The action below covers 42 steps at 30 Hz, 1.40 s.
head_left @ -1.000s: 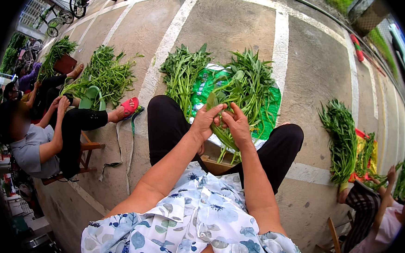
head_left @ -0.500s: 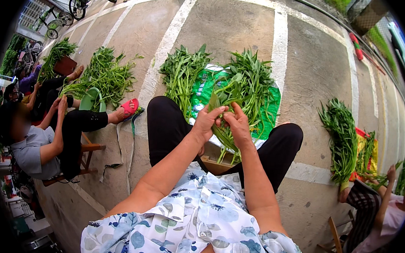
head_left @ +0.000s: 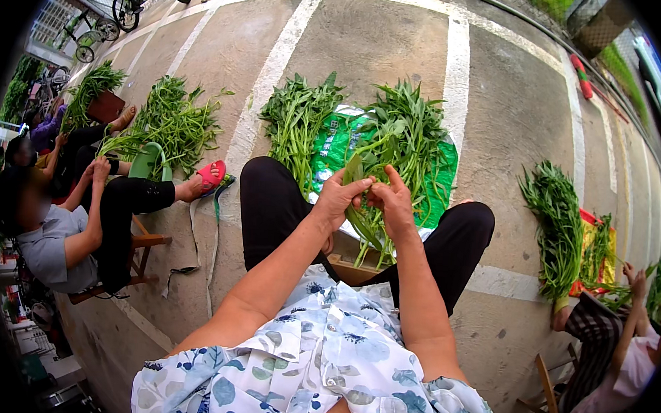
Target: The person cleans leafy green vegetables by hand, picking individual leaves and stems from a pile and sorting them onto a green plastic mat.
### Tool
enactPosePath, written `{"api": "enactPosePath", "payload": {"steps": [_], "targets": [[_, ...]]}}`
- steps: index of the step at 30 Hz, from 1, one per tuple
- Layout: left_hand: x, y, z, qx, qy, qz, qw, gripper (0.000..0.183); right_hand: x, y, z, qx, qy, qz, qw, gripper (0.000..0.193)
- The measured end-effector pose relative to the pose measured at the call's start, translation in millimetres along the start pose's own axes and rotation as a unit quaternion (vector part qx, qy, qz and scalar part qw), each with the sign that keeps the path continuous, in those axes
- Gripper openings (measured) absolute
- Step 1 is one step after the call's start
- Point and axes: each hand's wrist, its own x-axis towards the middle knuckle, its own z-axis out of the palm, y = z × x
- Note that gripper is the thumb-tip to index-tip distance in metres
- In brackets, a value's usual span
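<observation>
- Both hands, left hand [head_left: 336, 200] and right hand [head_left: 393, 205], pinched one leafy green stalk [head_left: 362, 208] above the green sheet's [head_left: 338, 143] near edge.
- Greens pile [head_left: 407, 135] covered the sheet's far edge.
- Thin stem could snap from hard pinching.

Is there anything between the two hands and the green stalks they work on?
No, nothing visible stands between them. The left hand and the right hand both already touch the bunch of green stalks, with the fingers pinching it above the lap. The piles on the green sheet lie farther ahead.
</observation>
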Motion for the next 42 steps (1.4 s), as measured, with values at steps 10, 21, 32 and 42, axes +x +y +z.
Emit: {"api": "enactPosePath", "payload": {"steps": [10,21,32,42], "targets": [[4.1,-7.1,-4.3,-0.035,0.041,0.011,0.998,0.018,1.8,3.8,-2.7,0.017,0.016,0.06,0.998,0.065],[3.2,-8.7,-3.6,0.019,0.052,0.049,0.997,0.017,5.8,14.7,-7.7,-0.035,-0.008,0.006,0.999,0.064],[-0.8,-4.4,1.0,0.015,0.014,0.021,1.0,0.015,2.8,5.4,-5.9,0.019,-0.017,0.027,0.999,0.06],[2.3,-4.7,0.1,-0.013,0.063,0.053,0.997,0.017,4.4,10.1,-5.8,-0.081,0.036,-0.059,0.994,0.06]]}}
